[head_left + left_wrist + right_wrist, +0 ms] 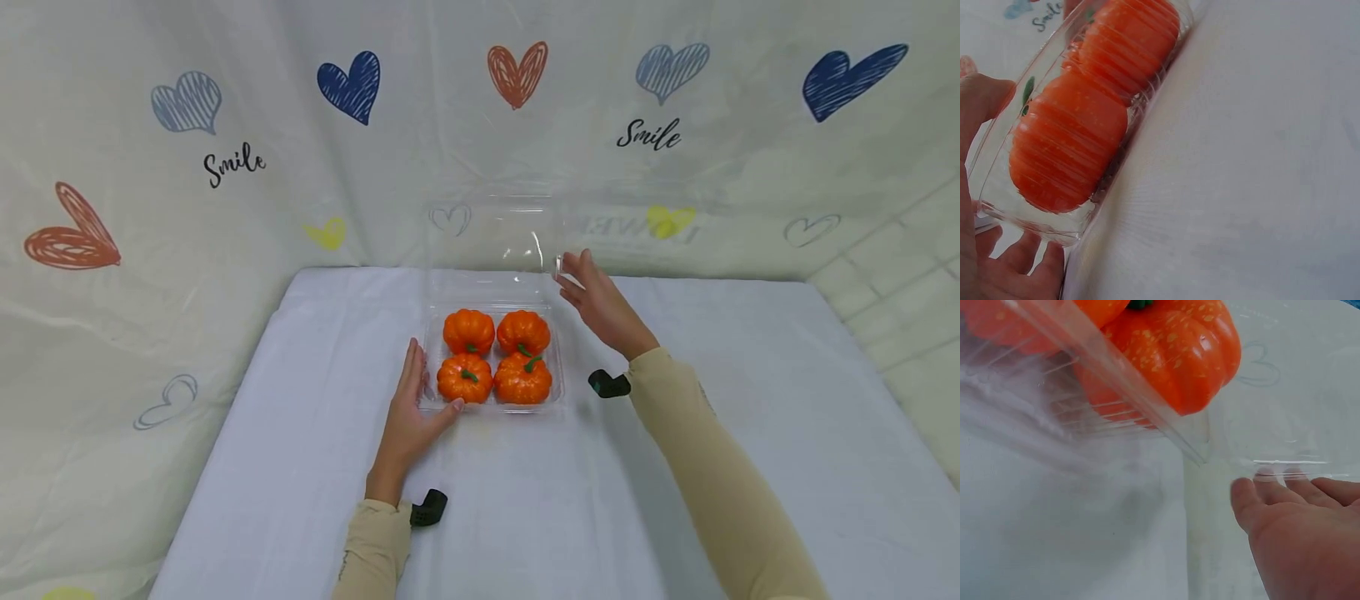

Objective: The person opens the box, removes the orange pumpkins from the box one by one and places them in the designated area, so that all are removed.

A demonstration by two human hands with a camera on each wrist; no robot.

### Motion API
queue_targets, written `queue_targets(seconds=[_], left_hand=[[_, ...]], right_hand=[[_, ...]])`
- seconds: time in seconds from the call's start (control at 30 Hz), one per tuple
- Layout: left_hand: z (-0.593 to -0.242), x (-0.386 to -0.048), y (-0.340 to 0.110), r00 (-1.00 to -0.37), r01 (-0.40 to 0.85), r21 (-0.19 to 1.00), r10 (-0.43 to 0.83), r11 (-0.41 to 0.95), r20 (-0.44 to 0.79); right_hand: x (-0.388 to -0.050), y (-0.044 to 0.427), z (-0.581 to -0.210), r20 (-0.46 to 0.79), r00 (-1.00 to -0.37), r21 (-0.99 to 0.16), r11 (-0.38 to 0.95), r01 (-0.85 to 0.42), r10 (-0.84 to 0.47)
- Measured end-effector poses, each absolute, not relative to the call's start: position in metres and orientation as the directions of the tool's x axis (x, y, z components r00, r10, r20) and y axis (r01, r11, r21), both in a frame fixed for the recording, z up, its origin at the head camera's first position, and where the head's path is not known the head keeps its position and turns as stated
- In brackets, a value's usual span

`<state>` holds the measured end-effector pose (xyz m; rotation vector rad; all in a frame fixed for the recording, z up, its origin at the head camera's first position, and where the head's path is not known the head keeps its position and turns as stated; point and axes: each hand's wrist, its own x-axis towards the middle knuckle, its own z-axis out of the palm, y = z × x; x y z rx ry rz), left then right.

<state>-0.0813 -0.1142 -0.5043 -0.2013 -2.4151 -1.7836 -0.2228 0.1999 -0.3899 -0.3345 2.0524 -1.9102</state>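
Several small orange toy pumpkins (pixel 522 379) with green stems sit in two rows in a clear plastic clamshell box (pixel 561 400). Its see-through lid (pixel 491 246) stands raised at the back. My left hand (pixel 411 418) holds the box's near left corner, thumb on the front rim and fingers along the left side. In the left wrist view, the thumb reaches over the rim beside a pumpkin (pixel 1069 140). My right hand (pixel 597 304) is at the lid's right edge, fingers loosely extended. Some fingertips show through the clear lid (pixel 1310 434) in the right wrist view.
A white cloth covers the table (pixel 300 467) under the box. Behind it hangs a pale curtain (pixel 435 108) printed with hearts and words. A small black device (pixel 429 508) sits on the left wrist, and another black device (pixel 609 384) on the right.
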Motion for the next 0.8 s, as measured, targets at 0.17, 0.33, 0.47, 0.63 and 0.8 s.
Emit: queue_targets(seconds=[0.17,0.33,0.47,0.63,0.8], left_hand=[[-0.504,-0.081,-0.114,-0.982,0.185,0.939,0.030,0.291,0.184],[-0.503,-0.081,-0.113,-0.983,0.183,0.936,0.036,0.300,0.181],[-0.503,-0.081,-0.113,-0.982,0.185,0.936,0.036,0.298,0.183],[-0.502,-0.080,-0.113,-0.983,0.184,0.935,0.037,0.304,0.181],[-0.501,-0.078,-0.113,-0.983,0.183,0.935,0.035,0.302,0.181]], right_hand=[[-0.229,0.201,-0.400,-0.123,-0.900,-0.992,0.048,0.113,-0.418],[-0.230,0.202,-0.411,-0.146,-0.899,-0.986,-0.010,0.165,-0.414],[-0.229,0.202,-0.420,-0.203,-0.902,-0.977,0.020,0.212,-0.382],[-0.227,0.201,-0.429,-0.252,-0.894,-0.967,0.061,0.247,-0.370],[-0.223,0.200,-0.436,-0.261,-0.892,-0.965,0.080,0.249,-0.369]])
